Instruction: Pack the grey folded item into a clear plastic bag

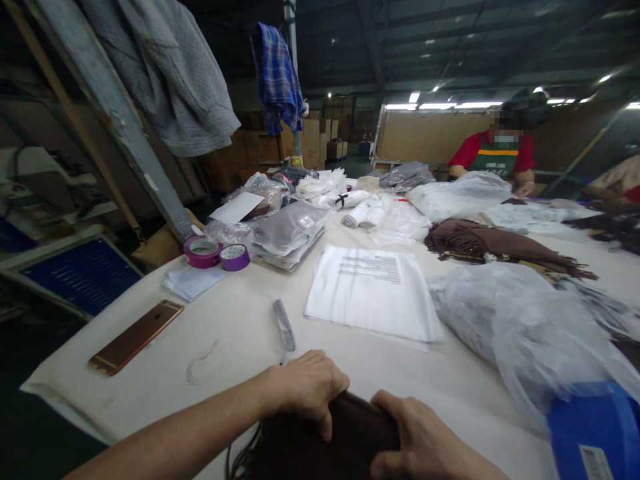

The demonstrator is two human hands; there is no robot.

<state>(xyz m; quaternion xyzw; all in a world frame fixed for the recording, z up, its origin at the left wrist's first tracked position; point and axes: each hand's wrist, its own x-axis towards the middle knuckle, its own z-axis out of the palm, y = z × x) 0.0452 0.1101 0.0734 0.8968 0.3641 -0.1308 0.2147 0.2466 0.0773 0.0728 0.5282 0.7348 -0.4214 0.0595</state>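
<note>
A folded dark brown fringed scarf [305,460] lies at the near edge of the table, its fringe hanging at the lower left. My left hand [313,387] grips its far upper edge, fingers bent over the fold and thumb on top. On the right side, my right hand [423,433] is closed round the scarf's edge, thumb on the near face. The scarf's lower part runs out of view. Just beyond my left hand is a slim, pale translucent object [284,325]. Past the scarf lies a flat stack of printed clear plastic bags [370,300].
A phone [137,337] and two purple tape rolls [235,257] lie on the left. Packed grey goods [290,230] are stacked behind. Rightward are loose plastic bags [520,320], a brown fringed scarf [490,240] and a blue object [595,430]. A co-worker [500,157] stands across the table.
</note>
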